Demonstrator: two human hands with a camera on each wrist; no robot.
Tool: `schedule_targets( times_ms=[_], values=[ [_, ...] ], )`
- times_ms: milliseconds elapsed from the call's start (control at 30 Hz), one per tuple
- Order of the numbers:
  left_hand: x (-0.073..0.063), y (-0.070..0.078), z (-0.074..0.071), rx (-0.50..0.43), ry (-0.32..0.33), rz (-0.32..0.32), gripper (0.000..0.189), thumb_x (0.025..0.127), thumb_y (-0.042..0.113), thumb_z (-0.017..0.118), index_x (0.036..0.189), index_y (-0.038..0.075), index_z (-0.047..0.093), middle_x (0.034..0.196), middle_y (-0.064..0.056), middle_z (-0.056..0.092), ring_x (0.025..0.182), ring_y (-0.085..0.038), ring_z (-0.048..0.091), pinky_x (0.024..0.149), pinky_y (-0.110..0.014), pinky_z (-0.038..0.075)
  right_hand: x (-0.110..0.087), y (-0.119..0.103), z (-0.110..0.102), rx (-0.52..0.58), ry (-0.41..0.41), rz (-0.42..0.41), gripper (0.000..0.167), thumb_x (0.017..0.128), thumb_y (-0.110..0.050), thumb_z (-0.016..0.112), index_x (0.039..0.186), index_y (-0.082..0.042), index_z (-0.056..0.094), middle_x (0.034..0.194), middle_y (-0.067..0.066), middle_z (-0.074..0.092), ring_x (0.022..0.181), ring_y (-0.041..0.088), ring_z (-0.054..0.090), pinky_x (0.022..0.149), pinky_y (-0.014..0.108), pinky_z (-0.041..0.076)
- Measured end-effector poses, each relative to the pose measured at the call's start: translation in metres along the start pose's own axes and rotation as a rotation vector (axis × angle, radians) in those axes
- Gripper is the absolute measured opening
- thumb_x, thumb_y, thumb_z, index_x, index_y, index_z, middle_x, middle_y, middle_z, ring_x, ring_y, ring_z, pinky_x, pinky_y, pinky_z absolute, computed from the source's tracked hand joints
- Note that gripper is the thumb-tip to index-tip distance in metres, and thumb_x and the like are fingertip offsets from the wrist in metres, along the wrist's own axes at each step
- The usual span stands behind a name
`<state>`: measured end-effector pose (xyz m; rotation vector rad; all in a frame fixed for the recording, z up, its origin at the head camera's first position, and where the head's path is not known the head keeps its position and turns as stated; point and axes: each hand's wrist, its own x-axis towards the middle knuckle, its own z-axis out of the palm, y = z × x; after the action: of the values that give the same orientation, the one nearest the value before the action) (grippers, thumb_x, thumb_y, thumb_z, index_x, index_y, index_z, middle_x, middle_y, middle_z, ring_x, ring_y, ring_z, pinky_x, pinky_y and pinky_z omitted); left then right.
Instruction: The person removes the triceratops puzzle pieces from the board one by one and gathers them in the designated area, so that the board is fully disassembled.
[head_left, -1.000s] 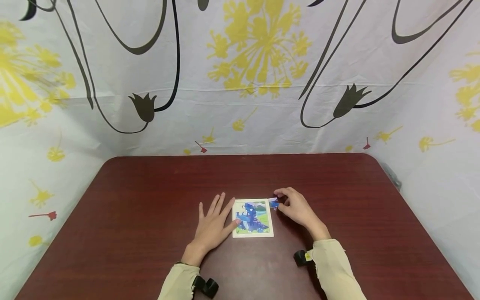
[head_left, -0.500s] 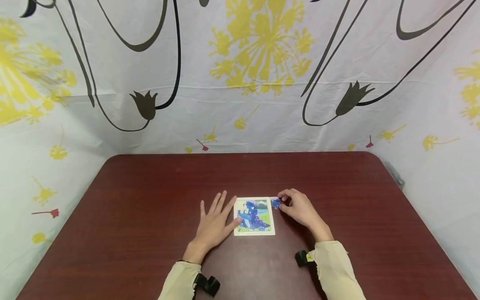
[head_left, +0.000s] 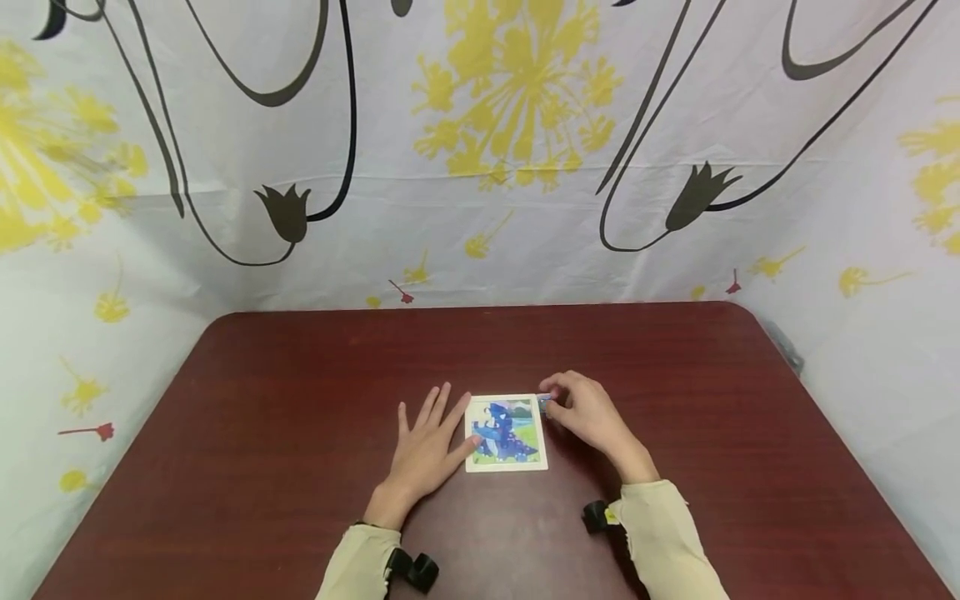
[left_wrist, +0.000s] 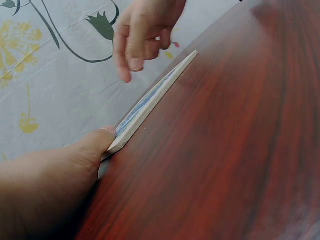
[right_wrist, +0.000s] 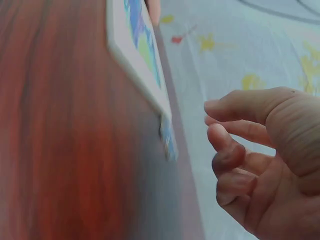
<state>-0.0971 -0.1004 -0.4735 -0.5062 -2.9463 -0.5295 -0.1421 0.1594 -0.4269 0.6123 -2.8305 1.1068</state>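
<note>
A square picture puzzle with a pale frame (head_left: 507,467) and blue cartoon animals lies on the table. My left hand (head_left: 420,458) lies spread flat at its left side. In the left wrist view, the left thumb (left_wrist: 97,140) rests on the puzzle's near edge. A small blue puzzle piece (right_wrist: 169,140) lies on the table against the frame's far right corner. My right hand (head_left: 588,412) hovers over this piece and partly hides it in the head view. Its fingers are loosely bent, and in the right wrist view a gap separates the fingertips (right_wrist: 212,107) from the piece.
The dark red-brown table (head_left: 300,367) has rounded far corners. Behind it hangs a white cloth (head_left: 390,217) printed with yellow and grey flowers. Each wrist carries a black camera (head_left: 415,573).
The right fingers have come away from the small puzzle piece and moved slightly up and left over it. The left hand and the puzzle have stayed in place.
</note>
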Motion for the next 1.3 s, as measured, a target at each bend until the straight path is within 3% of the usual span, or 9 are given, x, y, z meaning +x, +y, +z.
schedule_targets(
  times_ms=[167,333,633,900,1300],
  values=[
    [-0.002,-0.004,-0.007,-0.028,-0.012,-0.016,0.068,0.089,0.056,0.048,0.146,0.022,0.033,0.152,-0.011,0.021,0.14,-0.028,0.014,0.102,-0.065,0.002,0.013,-0.019,0.018,0.032,-0.195,-0.127,0.024,0.083,-0.003,0.065,0.107,-0.003,0.065,0.076,-0.004,0.055,0.061,0.009,0.048,0.056,0.025,0.043],
    [-0.002,-0.005,-0.006,-0.027,-0.047,-0.012,0.068,0.091,0.059,0.043,0.148,0.023,0.029,0.153,-0.01,0.018,0.14,-0.026,0.011,0.102,-0.065,0.001,0.024,-0.029,0.036,0.002,-0.335,-0.117,0.026,0.088,-0.006,0.061,0.113,-0.008,0.063,0.072,-0.005,0.051,0.059,0.009,0.044,0.058,0.027,0.041],
    [0.0,-0.004,-0.003,-0.012,-0.012,-0.01,0.068,0.091,0.059,0.043,0.148,0.024,0.029,0.153,-0.009,0.019,0.14,-0.025,0.012,0.102,-0.065,0.002,0.032,-0.032,0.041,-0.053,-0.346,-0.1,0.022,0.087,-0.004,0.061,0.106,-0.013,0.066,0.067,-0.004,0.049,0.055,0.009,0.042,0.055,0.026,0.039],
    [0.002,-0.003,-0.001,-0.014,-0.028,-0.021,0.069,0.091,0.06,0.041,0.148,0.025,0.028,0.153,-0.008,0.017,0.141,-0.024,0.011,0.103,-0.064,0.0,0.032,-0.034,0.039,-0.045,-0.356,-0.067,0.023,0.087,-0.002,0.062,0.106,-0.012,0.065,0.067,-0.002,0.049,0.054,0.01,0.041,0.052,0.026,0.038],
    [0.002,-0.002,0.001,-0.014,-0.039,-0.025,0.069,0.091,0.061,0.04,0.148,0.025,0.027,0.154,-0.007,0.016,0.141,-0.023,0.009,0.103,-0.063,-0.001,0.045,-0.035,0.032,0.014,-0.455,-0.022,0.027,0.078,0.008,0.063,0.097,-0.012,0.064,0.07,0.003,0.05,0.06,0.015,0.046,0.054,0.027,0.039]
  ],
)
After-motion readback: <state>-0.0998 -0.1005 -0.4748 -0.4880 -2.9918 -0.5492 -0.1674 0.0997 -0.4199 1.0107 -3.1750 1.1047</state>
